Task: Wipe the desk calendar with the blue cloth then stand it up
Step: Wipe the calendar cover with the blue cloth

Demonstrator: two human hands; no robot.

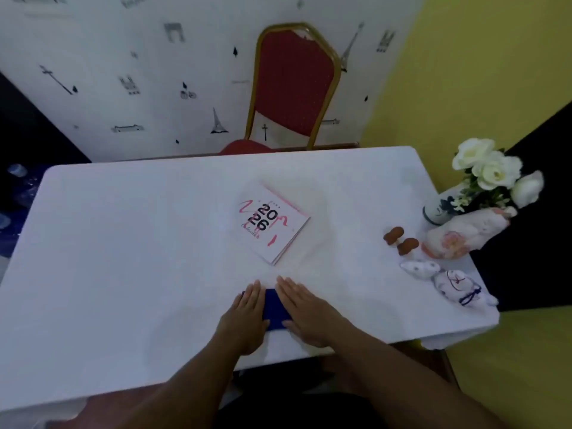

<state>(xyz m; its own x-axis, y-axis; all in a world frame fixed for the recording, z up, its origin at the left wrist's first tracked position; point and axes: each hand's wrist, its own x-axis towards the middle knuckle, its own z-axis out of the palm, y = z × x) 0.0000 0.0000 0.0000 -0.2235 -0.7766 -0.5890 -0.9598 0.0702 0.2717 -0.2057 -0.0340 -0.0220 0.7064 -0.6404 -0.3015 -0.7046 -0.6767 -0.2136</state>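
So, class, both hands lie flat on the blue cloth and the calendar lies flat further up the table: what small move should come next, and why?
Probably the right hand should close on the blue cloth and lift it toward the calendar. Both it and the left hand only rest flat on the cloth, nothing is gripped, and the calendar lies unwiped, with red marks on its cover.

Both hands flat on blue cloth (275, 309) at near edge of white table (123, 258): left hand (244, 317) covers its left part, right hand (305, 314) its right, fingers straight and together, pointing far. Desk calendar (272, 224) lies flat, turned askew, just beyond the cloth, "2026" cover up. Right side: two brown mushroom figures (400, 239), small fabric pouches (445, 280), vase with white flowers (489, 171). Red chair (291, 88) at far side.
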